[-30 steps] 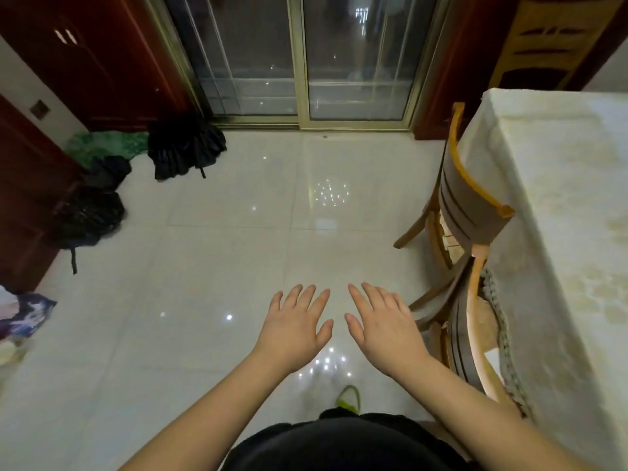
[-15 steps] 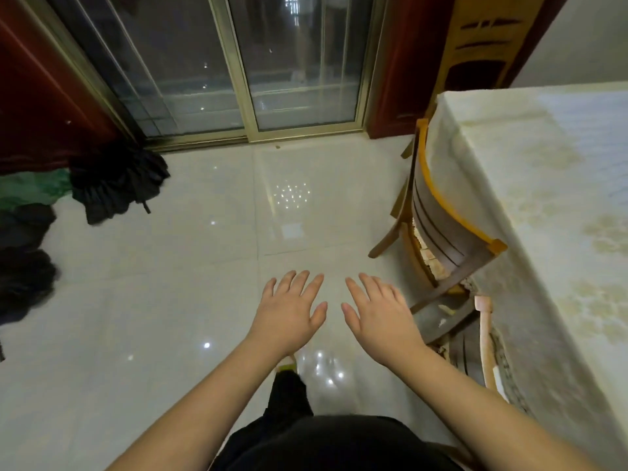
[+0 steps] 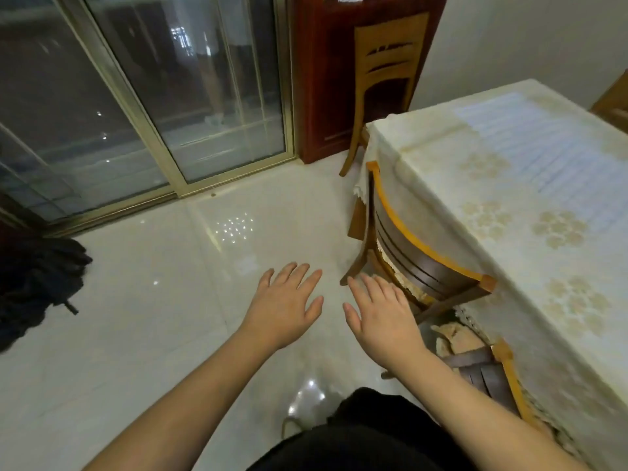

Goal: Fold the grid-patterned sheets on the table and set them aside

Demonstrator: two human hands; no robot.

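From the head view, we held our left hand (image 3: 283, 305) and our right hand (image 3: 382, 314) out in front of us, palms down, over the pale tiled floor (image 3: 153, 334). The fingers of both hands were straight and slightly spread, and neither hand touched or held anything. The two hands sat side by side with a narrow gap between the thumbs. Our forearms reached in from the bottom of the frame, and dark clothing (image 3: 367, 433) filled the lower middle.

To our right stood the table (image 3: 441, 205), covered with a cream tablecloth bearing a faint floral print. On the far part of its top lay a pale bluish grid-patterned sheet (image 3: 543, 154), spread flat and running off the right edge of the frame; we could not tell whether it was one sheet or several. It lay well apart from both hands.

A wooden chair (image 3: 424, 263) with a curved, light-edged back was pushed in against the near side of the table, just beside our right hand, whose fingertips overlapped its leg in the picture. Part of a second chair (image 3: 499, 379) showed lower down along the same side. A third chair (image 3: 387, 69) stood at the far end of the table in front of a dark red cabinet (image 3: 326, 79).

Ahead and to the left were sliding glass doors (image 3: 170, 90) in a metal frame. A heap of dark cloth (image 3: 37, 280) lay on the floor at the left edge.
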